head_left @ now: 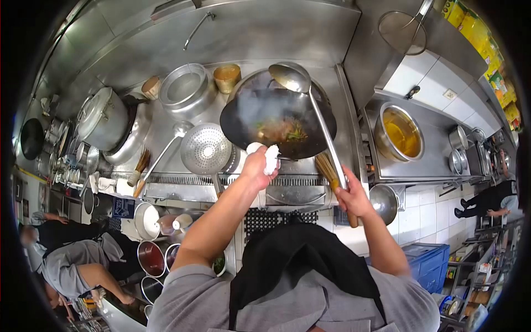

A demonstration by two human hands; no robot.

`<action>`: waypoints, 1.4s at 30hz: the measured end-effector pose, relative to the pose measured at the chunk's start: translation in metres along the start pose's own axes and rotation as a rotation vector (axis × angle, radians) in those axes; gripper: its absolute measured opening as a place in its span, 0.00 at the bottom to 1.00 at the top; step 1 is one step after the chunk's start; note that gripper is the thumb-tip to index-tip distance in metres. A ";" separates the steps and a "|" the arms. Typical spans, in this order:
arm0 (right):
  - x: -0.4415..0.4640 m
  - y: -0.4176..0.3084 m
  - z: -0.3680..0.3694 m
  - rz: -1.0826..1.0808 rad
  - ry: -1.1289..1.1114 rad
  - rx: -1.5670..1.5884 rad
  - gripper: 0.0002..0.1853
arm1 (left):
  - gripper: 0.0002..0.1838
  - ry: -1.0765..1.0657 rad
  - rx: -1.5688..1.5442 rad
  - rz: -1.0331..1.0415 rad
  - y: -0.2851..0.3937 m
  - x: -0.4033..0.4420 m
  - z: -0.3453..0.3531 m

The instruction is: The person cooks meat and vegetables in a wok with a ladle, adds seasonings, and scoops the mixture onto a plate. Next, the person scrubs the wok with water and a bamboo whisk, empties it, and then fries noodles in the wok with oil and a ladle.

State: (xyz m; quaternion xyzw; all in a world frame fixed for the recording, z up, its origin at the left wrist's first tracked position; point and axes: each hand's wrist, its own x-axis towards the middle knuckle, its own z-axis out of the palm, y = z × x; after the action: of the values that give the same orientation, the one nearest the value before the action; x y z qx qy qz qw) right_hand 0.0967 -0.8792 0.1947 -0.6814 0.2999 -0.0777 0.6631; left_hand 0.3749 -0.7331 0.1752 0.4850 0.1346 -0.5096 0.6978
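Note:
My left hand (pixel 258 170) is closed around a folded white cloth (pixel 271 160) at the near edge of a black wok (pixel 321 124). Whether it also grips a wok handle is hidden. Steam rises over browned food with green pieces (pixel 283 131) low in the wok. In my right hand (pixel 355 198) is the long handle of a ladle (pixel 291 76). The ladle's metal bowl hangs above the far side of the wok. Beside its handle, a bamboo brush (pixel 327 167) lies at the stove's front edge.
Left of the wok sit a perforated strainer (pixel 206 148), a metal pot (pixel 187 90) and a large lidded pot (pixel 102 117). A basin of yellow liquid (pixel 399 133) stands at right. A faucet (pixel 199 30) reaches out at the back. Another person (pixel 83 254) is at far left.

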 end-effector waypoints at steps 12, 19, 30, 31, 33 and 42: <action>-0.015 0.017 -0.024 -0.011 0.003 0.061 0.41 | 0.12 0.104 0.069 0.137 -0.104 0.003 -0.061; 0.005 0.015 -0.019 -0.065 -0.031 0.109 0.41 | 0.13 0.077 0.072 0.000 0.012 0.005 0.019; 0.004 0.009 -0.015 -0.105 -0.051 0.077 0.40 | 0.12 0.142 -0.123 0.066 -0.021 -0.055 -0.021; 0.017 -0.005 -0.012 -0.097 -0.056 0.063 0.40 | 0.12 0.049 0.018 0.056 -0.001 -0.037 -0.033; 0.014 -0.059 0.012 -0.051 0.054 -0.031 0.42 | 0.13 0.056 0.016 -0.043 0.044 -0.045 -0.011; 0.031 -0.066 0.081 -0.131 0.405 -0.693 0.44 | 0.23 -0.051 0.329 0.578 -0.040 -0.017 -0.056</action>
State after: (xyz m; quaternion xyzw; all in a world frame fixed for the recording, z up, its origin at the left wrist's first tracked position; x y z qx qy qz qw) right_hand 0.1825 -0.8296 0.2398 -0.8531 0.3888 -0.1469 0.3153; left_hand 0.3510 -0.6779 0.1370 0.5964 -0.1101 -0.3175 0.7290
